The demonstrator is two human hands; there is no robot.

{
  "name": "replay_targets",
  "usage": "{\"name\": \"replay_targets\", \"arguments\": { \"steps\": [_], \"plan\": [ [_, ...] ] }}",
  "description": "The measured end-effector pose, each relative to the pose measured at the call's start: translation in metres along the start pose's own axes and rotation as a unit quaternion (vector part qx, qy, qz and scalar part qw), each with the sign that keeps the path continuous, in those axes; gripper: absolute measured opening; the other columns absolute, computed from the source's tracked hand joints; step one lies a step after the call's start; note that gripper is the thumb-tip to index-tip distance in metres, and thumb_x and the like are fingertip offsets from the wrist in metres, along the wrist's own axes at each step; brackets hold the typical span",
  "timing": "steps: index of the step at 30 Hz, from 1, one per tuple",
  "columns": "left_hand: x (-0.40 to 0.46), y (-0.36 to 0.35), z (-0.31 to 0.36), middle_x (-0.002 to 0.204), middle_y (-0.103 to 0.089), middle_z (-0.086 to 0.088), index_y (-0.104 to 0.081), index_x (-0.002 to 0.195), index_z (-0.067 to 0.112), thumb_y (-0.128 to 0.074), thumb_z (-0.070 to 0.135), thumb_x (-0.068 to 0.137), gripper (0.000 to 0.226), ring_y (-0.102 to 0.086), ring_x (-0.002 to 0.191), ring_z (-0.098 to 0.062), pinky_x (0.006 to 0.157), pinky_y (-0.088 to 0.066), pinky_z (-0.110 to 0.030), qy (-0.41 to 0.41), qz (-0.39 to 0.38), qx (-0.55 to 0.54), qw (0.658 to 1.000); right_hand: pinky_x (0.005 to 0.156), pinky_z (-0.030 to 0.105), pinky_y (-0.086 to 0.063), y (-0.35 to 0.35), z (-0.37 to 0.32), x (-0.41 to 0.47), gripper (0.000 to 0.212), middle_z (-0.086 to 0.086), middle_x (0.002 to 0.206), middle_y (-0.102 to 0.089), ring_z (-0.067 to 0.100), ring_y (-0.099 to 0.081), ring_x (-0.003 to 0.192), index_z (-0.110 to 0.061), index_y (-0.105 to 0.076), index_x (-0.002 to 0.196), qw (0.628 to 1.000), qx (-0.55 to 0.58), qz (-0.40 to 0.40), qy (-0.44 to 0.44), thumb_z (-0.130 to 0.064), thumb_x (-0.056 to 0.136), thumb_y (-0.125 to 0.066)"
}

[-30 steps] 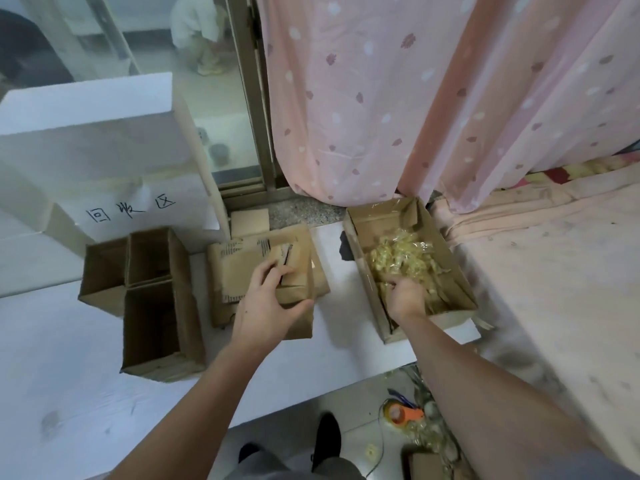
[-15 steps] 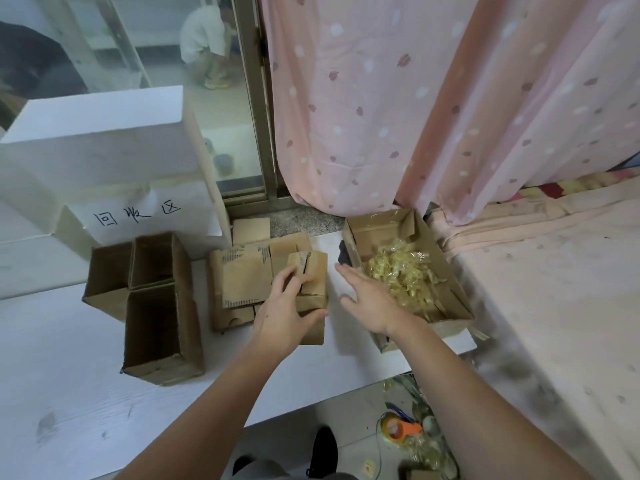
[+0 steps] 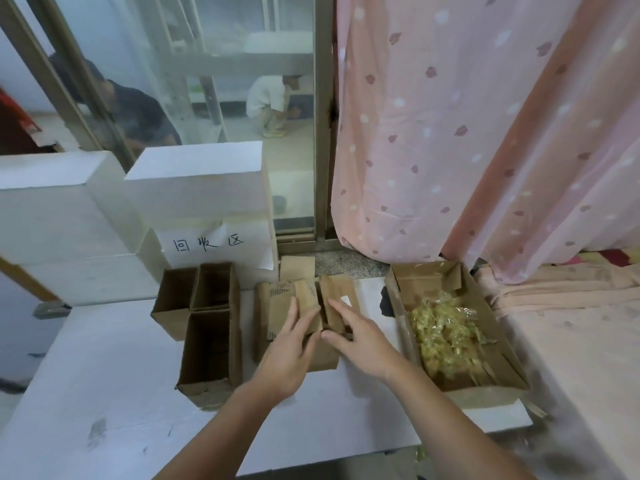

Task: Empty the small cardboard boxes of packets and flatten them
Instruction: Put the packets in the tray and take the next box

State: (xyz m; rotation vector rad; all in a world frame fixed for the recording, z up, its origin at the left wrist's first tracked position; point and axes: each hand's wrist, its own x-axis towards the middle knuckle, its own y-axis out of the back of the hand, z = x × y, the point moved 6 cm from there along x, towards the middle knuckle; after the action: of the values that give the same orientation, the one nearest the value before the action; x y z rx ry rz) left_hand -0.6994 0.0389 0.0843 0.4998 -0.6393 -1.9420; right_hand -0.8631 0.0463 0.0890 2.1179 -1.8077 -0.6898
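Note:
A small brown cardboard box (image 3: 327, 301) with raised flaps sits on a pile of flattened boxes (image 3: 265, 308) on the white table (image 3: 114, 403). My left hand (image 3: 287, 348) holds this box from its left side, fingers on a flap and thumb against its front. My right hand (image 3: 358, 337) lies on the box's right flaps with straight fingers. To the right, a larger open cardboard box (image 3: 485, 388) holds a heap of yellowish clear packets (image 3: 446, 336).
Three open, empty small boxes (image 3: 207, 327) stand together left of the pile. White foam blocks (image 3: 194, 188), one with a paper sign, stand behind. A pink curtain (image 3: 467, 133) hangs at the right above a bed edge. People crouch beyond the glass door.
My right hand left the packet box, crossed left and now rests on the small box's flaps. My left hand stayed on that box. The camera tilted upward.

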Motion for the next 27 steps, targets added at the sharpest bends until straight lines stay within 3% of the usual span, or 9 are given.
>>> {"name": "replay_targets", "arguments": {
  "steps": [4, 8, 11, 15, 17, 20, 22, 24, 27],
  "plan": [
    [0.0, 0.011, -0.016, 0.175, 0.003, 0.009, -0.028, 0.152, 0.062, -0.047, 0.048, 0.108, 0.05, -0.044, 0.148, -0.017, 0.116, -0.044, -0.046, 0.017, 0.014, -0.007, 1.0, 0.119, 0.037, -0.037, -0.014, -0.01, 0.01, 0.059, -0.012, 0.159, -0.04, 0.009, -0.041, 0.143, -0.045, -0.032, 0.155, 1.0, -0.008, 0.011, 0.008, -0.038, 0.102, -0.059],
    [0.0, 0.022, -0.017, 0.176, 0.002, 0.005, -0.022, 0.156, 0.062, -0.04, 0.05, 0.109, 0.051, -0.041, 0.15, -0.018, 0.116, -0.042, -0.04, 0.016, 0.006, 0.028, 0.999, 0.12, 0.025, -0.025, -0.022, -0.021, 0.012, 0.056, -0.013, 0.164, -0.031, 0.002, -0.027, 0.148, -0.048, -0.024, 0.158, 0.997, -0.067, -0.008, 0.032, -0.032, 0.109, -0.045],
    [0.0, 0.029, -0.015, 0.176, 0.0, 0.002, -0.018, 0.159, 0.06, -0.031, 0.049, 0.111, 0.05, -0.036, 0.153, -0.022, 0.114, -0.036, -0.035, 0.019, -0.009, 0.051, 0.998, 0.115, 0.024, -0.03, -0.023, -0.027, 0.011, 0.052, -0.008, 0.161, -0.037, 0.008, -0.036, 0.146, -0.051, -0.026, 0.156, 0.998, -0.063, -0.003, 0.025, -0.03, 0.11, -0.04],
    [-0.001, 0.037, -0.022, 0.175, -0.008, 0.0, -0.018, 0.157, 0.063, -0.028, 0.047, 0.112, 0.048, -0.033, 0.154, -0.021, 0.122, -0.03, -0.038, 0.023, -0.005, 0.01, 1.0, 0.092, 0.025, -0.043, -0.023, -0.026, 0.014, 0.047, 0.0, 0.132, -0.064, 0.008, -0.06, 0.114, -0.054, -0.034, 0.15, 0.999, -0.035, 0.038, 0.002, -0.03, 0.11, -0.04],
    [0.001, 0.042, -0.024, 0.172, -0.025, 0.001, -0.021, 0.155, 0.064, -0.03, 0.047, 0.112, 0.047, -0.034, 0.154, -0.017, 0.125, -0.029, -0.038, 0.027, 0.014, -0.032, 0.999, 0.085, 0.022, -0.043, -0.022, -0.026, 0.015, 0.04, -0.007, 0.117, -0.066, -0.007, -0.06, 0.095, -0.049, -0.044, 0.143, 0.997, -0.016, 0.069, -0.002, -0.029, 0.11, -0.042],
    [0.003, 0.048, -0.026, 0.155, -0.053, 0.003, -0.021, 0.152, 0.063, -0.033, 0.047, 0.111, 0.045, -0.053, 0.138, -0.017, 0.113, -0.045, -0.041, 0.036, 0.031, -0.065, 0.997, 0.074, 0.006, -0.039, -0.021, -0.018, 0.017, 0.033, -0.013, 0.104, -0.061, -0.019, -0.053, 0.082, -0.038, -0.05, 0.137, 0.993, 0.039, 0.107, -0.018, -0.023, 0.109, -0.047],
    [0.004, 0.048, -0.029, 0.156, -0.05, 0.003, -0.018, 0.153, 0.059, -0.035, 0.045, 0.112, 0.047, -0.05, 0.141, -0.016, 0.113, -0.044, -0.039, 0.038, 0.026, -0.072, 0.996, 0.072, 0.01, -0.041, -0.019, -0.015, 0.018, 0.035, -0.012, 0.09, -0.057, -0.009, -0.054, 0.076, -0.045, -0.049, 0.137, 0.99, 0.07, 0.121, -0.027, -0.027, 0.107, -0.051],
    [0.005, 0.047, -0.031, 0.161, -0.044, 0.006, -0.016, 0.152, 0.061, -0.038, 0.043, 0.112, 0.049, -0.045, 0.145, -0.013, 0.118, -0.041, -0.042, 0.037, 0.017, -0.089, 0.995, 0.076, 0.021, -0.048, -0.019, -0.011, 0.021, 0.04, -0.003, 0.09, -0.06, 0.005, -0.058, 0.082, -0.063, -0.047, 0.128, 0.985, 0.105, 0.132, -0.042, -0.031, 0.105, -0.054],
    [0.006, 0.047, -0.032, 0.163, -0.04, 0.01, -0.016, 0.142, 0.071, -0.042, 0.034, 0.112, 0.054, -0.041, 0.148, -0.005, 0.122, -0.037, -0.032, 0.04, 0.01, -0.128, 0.991, 0.076, 0.018, -0.05, -0.019, -0.009, 0.026, 0.048, -0.002, 0.096, -0.061, 0.013, -0.059, 0.087, -0.073, -0.044, 0.121, 0.981, 0.134, 0.129, -0.063, -0.029, 0.105, -0.056]
  ]
}}
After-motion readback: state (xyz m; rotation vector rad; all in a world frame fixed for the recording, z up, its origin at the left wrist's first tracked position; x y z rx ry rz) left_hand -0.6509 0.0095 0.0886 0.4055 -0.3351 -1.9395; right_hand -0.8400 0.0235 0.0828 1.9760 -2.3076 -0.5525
